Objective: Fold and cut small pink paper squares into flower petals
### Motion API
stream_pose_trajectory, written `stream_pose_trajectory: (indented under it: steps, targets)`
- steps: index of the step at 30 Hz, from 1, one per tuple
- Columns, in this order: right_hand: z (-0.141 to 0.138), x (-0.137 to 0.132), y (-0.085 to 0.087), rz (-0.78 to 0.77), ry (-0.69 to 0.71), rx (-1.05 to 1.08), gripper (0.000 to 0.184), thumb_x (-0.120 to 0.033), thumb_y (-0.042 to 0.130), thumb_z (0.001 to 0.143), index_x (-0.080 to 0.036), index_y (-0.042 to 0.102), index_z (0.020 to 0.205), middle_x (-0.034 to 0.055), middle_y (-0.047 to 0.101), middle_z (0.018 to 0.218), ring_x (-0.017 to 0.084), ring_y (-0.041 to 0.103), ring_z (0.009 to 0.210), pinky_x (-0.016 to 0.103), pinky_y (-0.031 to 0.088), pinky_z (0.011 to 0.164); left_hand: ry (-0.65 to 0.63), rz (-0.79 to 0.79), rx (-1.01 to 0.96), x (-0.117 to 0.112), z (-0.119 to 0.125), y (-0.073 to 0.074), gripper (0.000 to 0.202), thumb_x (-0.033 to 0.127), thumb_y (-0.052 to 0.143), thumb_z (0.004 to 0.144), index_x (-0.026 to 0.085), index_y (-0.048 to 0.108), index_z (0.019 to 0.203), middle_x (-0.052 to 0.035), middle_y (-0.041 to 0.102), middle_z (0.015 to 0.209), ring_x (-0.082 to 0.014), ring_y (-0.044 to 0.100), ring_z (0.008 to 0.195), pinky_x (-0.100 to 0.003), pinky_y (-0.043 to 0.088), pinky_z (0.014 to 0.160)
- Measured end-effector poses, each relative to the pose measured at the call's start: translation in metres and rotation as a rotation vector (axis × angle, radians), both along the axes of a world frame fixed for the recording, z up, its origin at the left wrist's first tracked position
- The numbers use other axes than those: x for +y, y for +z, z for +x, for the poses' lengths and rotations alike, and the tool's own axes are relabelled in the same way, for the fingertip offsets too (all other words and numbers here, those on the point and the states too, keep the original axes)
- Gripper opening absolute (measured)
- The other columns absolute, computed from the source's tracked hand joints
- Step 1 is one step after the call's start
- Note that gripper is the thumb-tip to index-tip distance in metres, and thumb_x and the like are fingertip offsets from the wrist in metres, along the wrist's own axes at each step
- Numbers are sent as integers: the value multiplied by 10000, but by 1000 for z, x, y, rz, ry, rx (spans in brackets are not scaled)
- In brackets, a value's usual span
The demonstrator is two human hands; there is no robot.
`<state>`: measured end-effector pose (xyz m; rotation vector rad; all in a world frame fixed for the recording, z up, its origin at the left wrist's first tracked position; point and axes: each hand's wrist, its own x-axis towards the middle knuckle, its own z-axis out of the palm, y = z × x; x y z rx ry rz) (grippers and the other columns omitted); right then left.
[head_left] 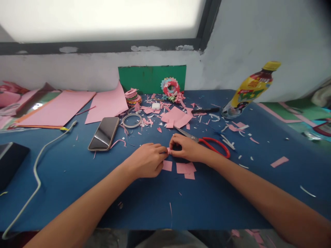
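Observation:
Between my two hands is a small piece of pink paper (169, 151), pinched from both sides just above the table. My left hand (148, 159) is closed on its left end, and my right hand (186, 148) grips the other end between thumb and forefinger. Several pink paper squares (185, 167) lie on the table just below the hands. Red-handled scissors (214, 146) rest behind my right hand, which partly hides them. The fingers cover much of the held paper, so its folds are hard to make out.
A phone (104, 133), a tape roll (131, 120) and pink sheets (55, 109) lie to the left with a white cable (37, 168). Paper scraps (177, 117), a black pen (205, 110) and a folded paper ring (170, 86) are behind. A bottle (248, 91) stands at right.

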<state>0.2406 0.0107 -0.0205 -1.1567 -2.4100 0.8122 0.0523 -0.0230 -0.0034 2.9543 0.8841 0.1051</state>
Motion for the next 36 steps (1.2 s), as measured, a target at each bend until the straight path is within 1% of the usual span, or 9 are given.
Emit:
stream_pose_trajectory:
  steps: [3, 9, 16, 21, 24, 28, 32, 34, 36]
  targets:
    - [1, 2, -2, -4, -4, 11, 46, -180, 591, 730, -154, 554, 719, -1, 485, 750, 110, 462, 668, 234, 379, 621, -18, -14, -28, 1, -1, -1, 335, 140, 439, 738, 116, 611, 1024, -101, 619, 993, -222, 567, 886, -333, 453, 816]
    - [2, 3, -3, -7, -7, 21, 49, -183, 606, 717, -153, 568, 706, -11, 478, 724, 102, 446, 641, 224, 365, 595, -4, -12, -47, 1, 0, -2, 352, 128, 432, 715, 126, 611, 1018, -91, 614, 979, -215, 565, 840, -332, 464, 786]
    - [4, 7, -5, -24, -5, 32, 31, -150, 619, 690, -146, 602, 717, -10, 486, 727, 94, 458, 631, 213, 362, 572, 13, -81, -109, 2, -2, 1, 361, 100, 445, 660, 137, 631, 968, -68, 634, 1011, -210, 574, 896, -303, 456, 825]
    - [7, 11, -3, -45, 33, 38, 35, -144, 603, 701, -149, 626, 727, 1, 506, 749, 103, 488, 665, 220, 380, 598, 17, -141, -171, 2, -7, 3, 354, 79, 439, 653, 149, 648, 930, -54, 648, 1041, -206, 575, 959, -297, 447, 858]
    - [9, 11, -2, -50, 52, 43, 41, -140, 600, 704, -149, 631, 730, 4, 508, 757, 104, 490, 671, 221, 386, 604, 17, -167, -213, 3, -9, 2, 339, 71, 440, 660, 160, 651, 910, -51, 654, 1034, -198, 577, 963, -296, 445, 860]
    - [11, 9, -2, -30, 51, 59, 77, -120, 565, 724, -151, 630, 754, 4, 508, 772, 98, 483, 663, 222, 390, 609, 75, -195, -321, 7, -4, -5, 258, 79, 451, 724, 159, 639, 882, -57, 656, 963, -174, 580, 911, -293, 443, 851]
    - [10, 6, -4, -8, 46, 76, 61, -143, 562, 743, -149, 617, 768, 8, 514, 780, 104, 494, 684, 229, 398, 631, 165, -234, -441, 12, 4, -16, 156, 145, 492, 793, 160, 632, 863, -58, 638, 900, -162, 573, 860, -282, 457, 799]
    - [9, 5, -5, -2, 42, 82, 48, -176, 582, 746, -148, 614, 769, 11, 510, 782, 112, 503, 695, 236, 401, 635, 206, -235, -472, 13, 6, -21, 147, 187, 509, 808, 156, 631, 884, -64, 621, 903, -163, 567, 852, -283, 461, 783]
    - [9, 4, -5, 1, 46, 85, 50, -193, 593, 751, -152, 617, 766, 15, 510, 793, 120, 511, 719, 246, 404, 655, 238, -227, -493, 14, 6, -24, 175, 233, 517, 818, 158, 638, 920, -76, 603, 938, -173, 557, 872, -301, 453, 799]
